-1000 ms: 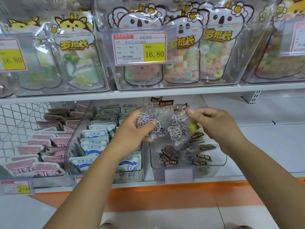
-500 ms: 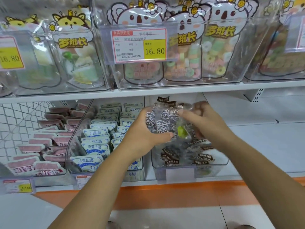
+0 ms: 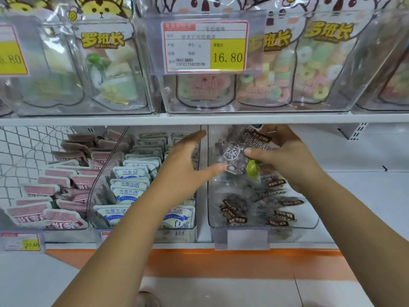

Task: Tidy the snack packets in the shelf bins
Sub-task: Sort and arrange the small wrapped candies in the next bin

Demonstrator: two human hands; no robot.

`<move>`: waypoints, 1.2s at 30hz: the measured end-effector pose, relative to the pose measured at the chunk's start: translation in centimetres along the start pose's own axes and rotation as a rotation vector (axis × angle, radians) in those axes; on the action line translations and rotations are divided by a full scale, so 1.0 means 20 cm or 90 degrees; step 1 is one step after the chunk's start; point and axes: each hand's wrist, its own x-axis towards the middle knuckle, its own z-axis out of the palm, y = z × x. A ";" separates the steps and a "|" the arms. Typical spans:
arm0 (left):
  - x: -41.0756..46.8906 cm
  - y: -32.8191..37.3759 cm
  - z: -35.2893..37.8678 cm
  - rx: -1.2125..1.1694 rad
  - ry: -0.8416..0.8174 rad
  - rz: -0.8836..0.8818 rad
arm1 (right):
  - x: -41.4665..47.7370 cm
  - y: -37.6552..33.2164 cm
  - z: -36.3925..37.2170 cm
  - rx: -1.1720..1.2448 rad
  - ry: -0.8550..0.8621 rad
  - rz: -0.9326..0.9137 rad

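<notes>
My right hand [image 3: 285, 156] grips a small stack of clear snack packets [image 3: 238, 151] with dark plums, white characters and a green leaf mark, held over the back of the right clear bin [image 3: 263, 228]. More of the same packets [image 3: 274, 202] lie loose in that bin. My left hand [image 3: 188, 165] hovers open beside the stack, its fingers straight, the thumb tip near the packets' lower edge. It is partly in front of the middle bin of blue-and-white packets [image 3: 130, 187].
A left bin holds pink packets [image 3: 44, 196] in rows. The upper shelf [image 3: 199, 118] carries clear bins of candy bags and a 16.80 price tag [image 3: 204, 47]. Bare white shelf [image 3: 365, 185] lies right of the plum bin. An orange strip [image 3: 210, 262] runs below.
My left hand has let go of the packets and drawn slightly left, opening. The right hand now holds the stack alone, deeper under the upper shelf. The view has moved closer.
</notes>
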 end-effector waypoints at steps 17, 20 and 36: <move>-0.07 -0.14 0.08 0.119 -0.126 0.066 | 0.29 0.07 0.11 -0.680 -0.455 0.023; -0.07 -0.14 0.08 0.110 -0.116 0.070 | 0.34 0.05 0.13 -0.644 -0.456 0.043; -0.12 -0.19 0.10 0.159 -0.099 0.135 | 0.01 -0.03 0.04 -0.746 -0.335 -0.312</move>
